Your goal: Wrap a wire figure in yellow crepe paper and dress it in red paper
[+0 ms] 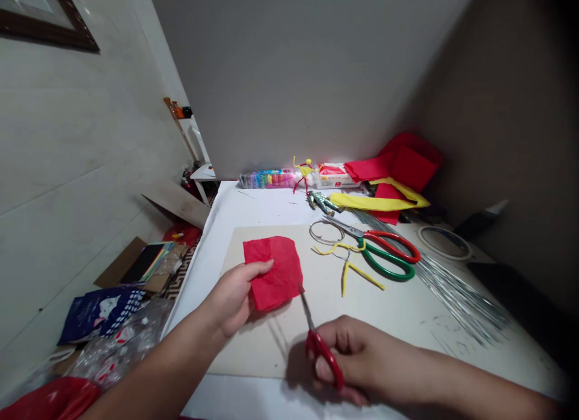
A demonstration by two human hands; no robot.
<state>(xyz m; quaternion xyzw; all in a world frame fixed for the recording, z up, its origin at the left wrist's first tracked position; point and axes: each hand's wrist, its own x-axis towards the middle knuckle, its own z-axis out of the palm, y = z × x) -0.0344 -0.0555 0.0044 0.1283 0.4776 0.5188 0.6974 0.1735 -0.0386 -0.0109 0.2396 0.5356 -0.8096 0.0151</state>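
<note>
A square of crumpled red crepe paper (278,272) lies over the beige board (253,353), and my left hand (233,296) grips its left edge with the thumb on top. My right hand (344,359) is closed around small red-handled scissors (317,347). Their thin blades point up, with the tip close to the paper's lower right corner. To the right of the paper lie large scissors with green and red handles (389,254) and bent yellow chenille stems (353,269), both out of reach of my fingers.
A bundle of thin steel wires (461,302) and a wire coil (444,242) lie on the white table (362,212). Red and yellow paper (393,178) and a small wire figure (304,174) stand at the back. Bags and cardboard (120,269) crowd the left, below the table edge.
</note>
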